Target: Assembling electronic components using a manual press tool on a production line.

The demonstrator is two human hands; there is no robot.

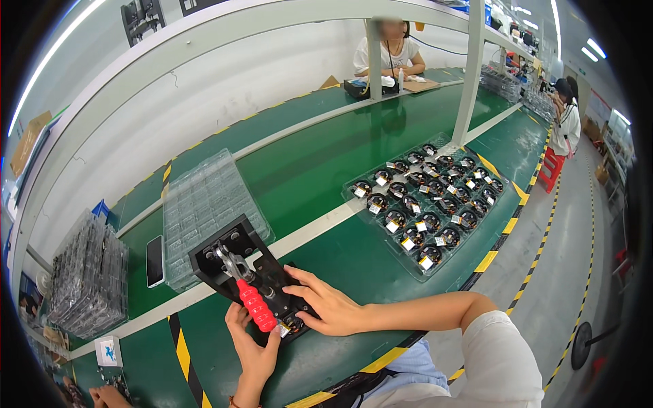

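Note:
A black clamp fixture point(228, 262) with a metal toggle linkage and a red ribbed handle point(256, 305) stands on the bench in front of me. At its near end sits a small round black part point(293, 325) with wiring and a pale label, partly covered by my fingers. My left hand point(253, 350) curls around the fixture's near left side, its thumb tip against the round part. Bent over the right side of the fixture are the fingers of my right hand point(328, 307), their tips near the part. The right thumb is hidden.
Right of me lies a clear tray point(425, 272) holding several similar round parts. Clear trays point(211, 204) lie behind the fixture, beside a phone point(155, 260); a tall tray stack point(88, 279) stands left. A metal post point(469, 81) rises ahead. Another person's hands point(109, 396) show lower left.

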